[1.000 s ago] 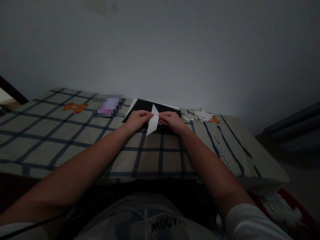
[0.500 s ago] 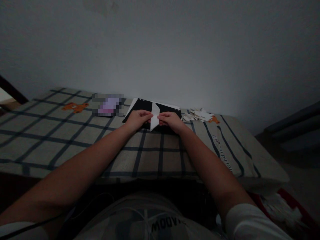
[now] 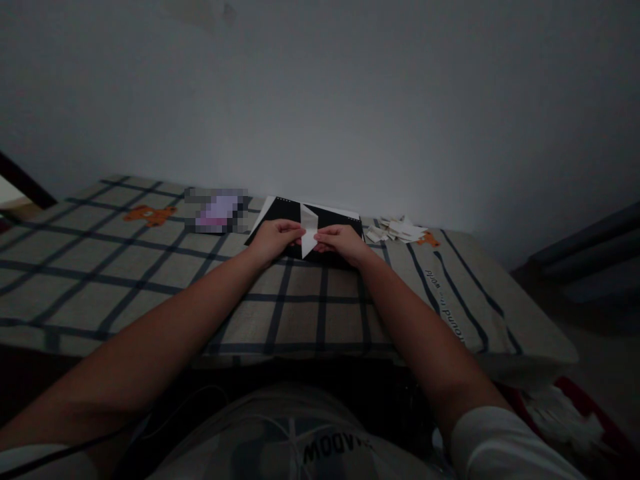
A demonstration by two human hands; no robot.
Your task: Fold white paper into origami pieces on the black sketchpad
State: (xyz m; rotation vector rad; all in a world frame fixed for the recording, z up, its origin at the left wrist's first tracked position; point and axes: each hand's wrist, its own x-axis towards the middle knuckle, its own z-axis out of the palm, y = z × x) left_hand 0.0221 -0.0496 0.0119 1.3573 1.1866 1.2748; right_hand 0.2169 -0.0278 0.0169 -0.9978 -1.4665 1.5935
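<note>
A folded strip of white paper (image 3: 309,230) with slanted, pointed ends is held upright between my two hands. My left hand (image 3: 277,239) pinches its left edge between thumb and fingers. On the opposite edge, my right hand (image 3: 343,241) pinches it the same way. Beneath the hands lies a black notebook-like sheet (image 3: 285,212) with a row of small holes along its far edge, and white paper (image 3: 263,212) shows from under it. Some fingertips are hidden behind the folded paper.
A checked tablecloth (image 3: 240,300) covers the table, which meets a plain wall (image 3: 320,100). Right of the black sheet sits a pile of small white paper pieces (image 3: 397,229). To the left lies a blurred purple item (image 3: 217,212). A red container (image 3: 583,400) stands below at right.
The folded paper has tilted slightly in my fingers, and its ends look sharper now. Both hands stay in nearly the same place, still pinching it.
</note>
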